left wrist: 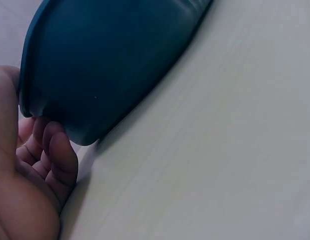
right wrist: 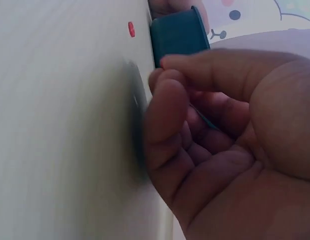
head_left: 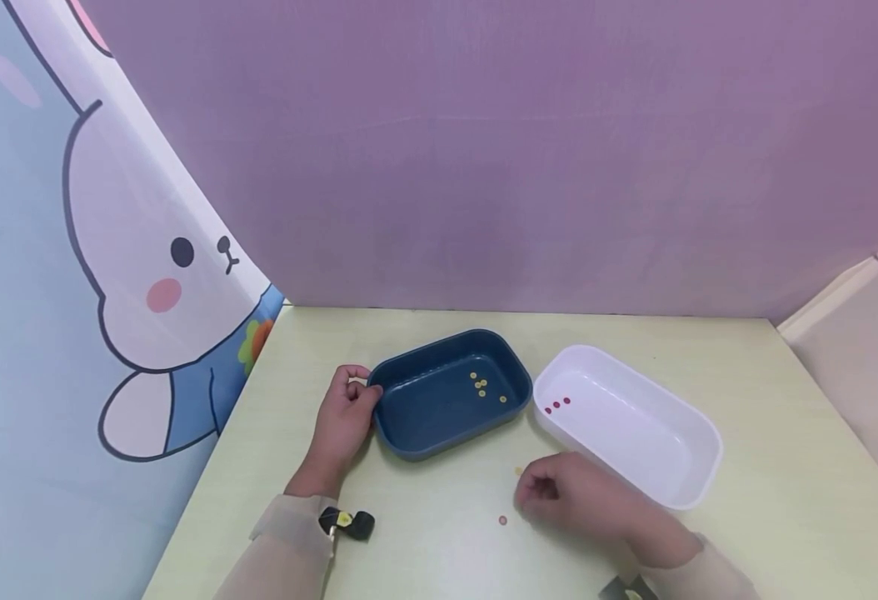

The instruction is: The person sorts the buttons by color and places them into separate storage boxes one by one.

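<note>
My left hand [head_left: 345, 417] grips the left end of a dark blue tray [head_left: 424, 450], thumb over the rim and fingers against the outer wall. Several small yellow buttons [head_left: 481, 393] lie in that tray, towards its right side. Just in front of a white tray [head_left: 649, 417], my right hand [head_left: 581, 500] is held with thumb and fingertips together. A speck of red, seemingly a red button [right wrist: 163, 61], shows at the pinch in the right wrist view. Three red buttons [head_left: 556, 405] lie at the white tray's left end.
On the pale table [head_left: 409, 533] a reddish button [head_left: 502, 520] lies left of my right hand. A yellow button [head_left: 518, 472] sits close by its fingers. Behind the table stands a purple panel [head_left: 499, 167], with a rabbit-print panel [head_left: 139, 233] at the left.
</note>
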{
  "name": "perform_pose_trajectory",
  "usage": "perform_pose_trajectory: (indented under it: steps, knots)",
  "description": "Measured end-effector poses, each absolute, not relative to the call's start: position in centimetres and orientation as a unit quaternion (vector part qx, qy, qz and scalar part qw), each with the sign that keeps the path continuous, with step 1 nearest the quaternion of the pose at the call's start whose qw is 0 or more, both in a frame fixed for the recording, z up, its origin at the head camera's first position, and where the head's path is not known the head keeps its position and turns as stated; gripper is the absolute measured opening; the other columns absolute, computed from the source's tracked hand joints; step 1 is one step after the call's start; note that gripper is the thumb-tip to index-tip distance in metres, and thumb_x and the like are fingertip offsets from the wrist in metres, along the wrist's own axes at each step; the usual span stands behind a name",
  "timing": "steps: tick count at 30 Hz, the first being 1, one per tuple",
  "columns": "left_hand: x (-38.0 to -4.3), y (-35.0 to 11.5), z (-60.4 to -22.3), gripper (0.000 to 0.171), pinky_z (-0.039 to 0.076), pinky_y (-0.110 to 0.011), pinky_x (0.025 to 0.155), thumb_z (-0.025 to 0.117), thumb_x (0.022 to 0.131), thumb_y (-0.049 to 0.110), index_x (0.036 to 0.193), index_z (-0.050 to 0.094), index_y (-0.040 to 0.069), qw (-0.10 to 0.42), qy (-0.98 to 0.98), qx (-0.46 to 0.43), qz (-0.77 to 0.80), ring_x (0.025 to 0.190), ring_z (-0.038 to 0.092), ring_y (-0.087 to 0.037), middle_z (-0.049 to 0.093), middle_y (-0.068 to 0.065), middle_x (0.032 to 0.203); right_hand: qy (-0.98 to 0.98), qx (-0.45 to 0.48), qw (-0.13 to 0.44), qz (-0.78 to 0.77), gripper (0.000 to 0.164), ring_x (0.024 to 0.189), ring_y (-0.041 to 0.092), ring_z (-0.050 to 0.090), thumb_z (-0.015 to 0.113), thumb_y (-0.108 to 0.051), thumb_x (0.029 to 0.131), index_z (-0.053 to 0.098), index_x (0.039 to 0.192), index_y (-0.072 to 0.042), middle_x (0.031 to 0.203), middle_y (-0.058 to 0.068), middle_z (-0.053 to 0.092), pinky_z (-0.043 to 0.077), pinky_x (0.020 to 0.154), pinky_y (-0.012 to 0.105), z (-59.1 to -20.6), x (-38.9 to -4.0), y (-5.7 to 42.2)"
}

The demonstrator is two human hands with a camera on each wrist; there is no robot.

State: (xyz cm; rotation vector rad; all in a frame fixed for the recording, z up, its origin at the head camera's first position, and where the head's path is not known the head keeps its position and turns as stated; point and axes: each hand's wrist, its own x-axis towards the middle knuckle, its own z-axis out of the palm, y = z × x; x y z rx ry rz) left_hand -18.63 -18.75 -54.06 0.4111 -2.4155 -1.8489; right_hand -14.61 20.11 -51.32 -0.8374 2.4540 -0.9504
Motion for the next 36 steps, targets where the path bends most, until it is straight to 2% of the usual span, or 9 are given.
perform_pose_trajectory:
  steps: [5,10,16,20,25,31,36]
  knots:
    - [-18.8,-18.9,-54.2,0.027,0.051,-0.032,0.068,0.063,0.111,0.028,0.135,0.054,0.022,0.035,-0.786,0.134,-0.602,0.077,0.058,-0.029,0.055,-0.005,0.087,0.865,-0.264,0.186,-0.385,0.020,0.083,0.001,0.068,0.076,-0.015,0.102,0.083,0.100,-0.034,0.091,-0.020,0.076,0.056,0.078,0.022,-50.9,-14.8,20.1]
    - [-18.7,-19.0,-54.1,0.027,0.050,-0.032,0.069,0.064,0.111,0.029,0.135,0.054,0.023,0.035,-0.787,0.134,-0.601,0.077,0.058,-0.029,0.055,-0.005,0.087,0.854,-0.210,0.194,-0.436,0.007,0.076,0.010,0.069,0.079,-0.021,0.104,0.084,0.107,-0.024,0.086,-0.008,0.075,0.057,0.073,0.025,-49.5,-14.9,20.1]
    - [-18.5,-19.0,-54.1,0.026,0.050,-0.033,0.069,0.064,0.110,0.029,0.134,0.054,0.024,0.038,-0.787,0.137,-0.601,0.077,0.058,-0.030,0.055,-0.005,0.087,0.836,-0.177,0.188,-0.484,0.015,0.076,0.016,0.071,0.075,-0.019,0.107,0.082,0.116,-0.010,0.084,0.003,0.075,0.057,0.070,0.027,-47.6,-15.0,20.4]
    - [-18.6,-18.9,-54.1,0.026,0.051,-0.033,0.070,0.064,0.111,0.029,0.135,0.054,0.024,0.033,-0.786,0.138,-0.601,0.078,0.059,-0.029,0.056,-0.005,0.089,0.835,-0.170,0.180,-0.491,0.015,0.078,0.017,0.073,0.073,-0.019,0.108,0.081,0.118,-0.009,0.088,0.008,0.076,0.058,0.071,0.028,-46.5,-15.2,20.9]
    - [-18.7,-18.9,-54.3,0.026,0.051,-0.033,0.071,0.063,0.112,0.031,0.136,0.054,0.025,0.027,-0.787,0.139,-0.600,0.079,0.058,-0.029,0.055,-0.005,0.089,0.850,-0.163,0.173,-0.470,0.011,0.081,0.016,0.072,0.074,-0.019,0.108,0.081,0.116,-0.015,0.091,0.008,0.076,0.055,0.067,0.027,-44.9,-16.0,21.4]
    - [-18.7,-18.9,-54.3,0.026,0.052,-0.034,0.069,0.064,0.111,0.030,0.135,0.054,0.025,0.030,-0.784,0.134,-0.605,0.077,0.059,-0.030,0.055,-0.005,0.088,0.868,-0.163,0.163,-0.439,0.015,0.087,0.018,0.074,0.070,-0.014,0.108,0.080,0.120,-0.011,0.101,0.006,0.077,0.062,0.078,0.030,-42.7,-18.0,23.0]
    - [-18.7,-19.0,-54.5,0.026,0.052,-0.034,0.069,0.064,0.111,0.031,0.135,0.054,0.026,0.032,-0.785,0.134,-0.604,0.077,0.059,-0.029,0.055,-0.005,0.089,0.873,-0.172,0.186,-0.416,0.016,0.090,0.020,0.074,0.068,-0.013,0.109,0.079,0.121,-0.009,0.108,0.007,0.078,0.064,0.084,0.029,-41.7,-20.8,24.5]
